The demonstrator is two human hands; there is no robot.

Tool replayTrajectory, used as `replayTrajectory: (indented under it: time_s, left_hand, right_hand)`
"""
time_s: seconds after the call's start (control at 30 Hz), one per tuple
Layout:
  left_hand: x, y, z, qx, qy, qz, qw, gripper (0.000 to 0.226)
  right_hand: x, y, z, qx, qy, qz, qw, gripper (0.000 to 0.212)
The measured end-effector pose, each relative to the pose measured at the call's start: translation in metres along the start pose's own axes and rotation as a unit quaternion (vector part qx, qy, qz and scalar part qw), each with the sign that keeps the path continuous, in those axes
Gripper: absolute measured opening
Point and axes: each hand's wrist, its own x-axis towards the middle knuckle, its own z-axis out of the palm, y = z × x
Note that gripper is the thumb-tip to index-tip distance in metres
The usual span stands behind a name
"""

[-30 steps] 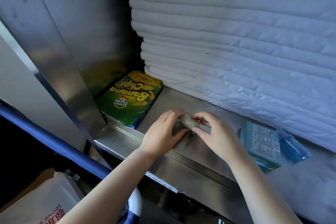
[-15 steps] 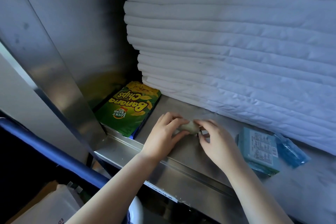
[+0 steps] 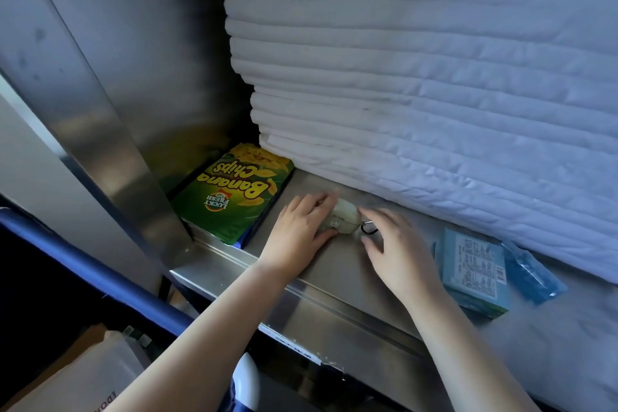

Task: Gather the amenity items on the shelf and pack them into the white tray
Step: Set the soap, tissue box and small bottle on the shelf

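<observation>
A small pale-green case (image 3: 344, 218) with a black clip ring (image 3: 369, 229) lies on the steel shelf (image 3: 337, 271). My left hand (image 3: 302, 227) rests against its left side, fingers over it and thumb below. My right hand (image 3: 396, 249) lies just right of it with relaxed fingers, touching near the ring. A green bag of banana chips (image 3: 234, 192) lies at the shelf's left end. A light-blue box (image 3: 475, 269) and a blue sachet (image 3: 531, 273) lie to the right. The white tray is out of sight.
A tall stack of folded white quilted linen (image 3: 418, 84) fills the back of the shelf. A steel side wall (image 3: 110, 104) closes the left. Below the shelf edge run a blue rail (image 3: 83, 273) and a white bag (image 3: 83, 378).
The case has gone from lifted between both hands to lying farther back on the shelf. My right hand has let go of it and drawn slightly right.
</observation>
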Motion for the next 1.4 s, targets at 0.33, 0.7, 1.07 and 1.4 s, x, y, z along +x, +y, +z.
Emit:
replayTrajectory:
  time_s: [0.33, 0.7, 1.07, 1.4]
  left_hand:
    - [0.001, -0.002, 0.007, -0.018, 0.011, -0.063, 0.998, 0.052]
    - [-0.004, -0.004, 0.008, 0.082, -0.029, -0.075, 0.993, 0.059]
    - [-0.032, -0.011, -0.003, 0.055, 0.022, -0.122, 0.991, 0.037]
    - [-0.032, -0.012, -0.005, 0.061, 0.007, -0.122, 0.991, 0.039]
  right_hand:
    - [0.015, 0.000, 0.010, -0.090, 0.022, -0.039, 0.995, 0.053]
    - [0.026, -0.002, 0.022, -0.060, 0.013, 0.020, 0.998, 0.039]
    - [0.080, -0.028, 0.060, -0.080, -0.028, 0.041, 0.996, 0.039]
    - [0.086, -0.032, 0.053, -0.056, -0.065, 0.072, 0.994, 0.051]
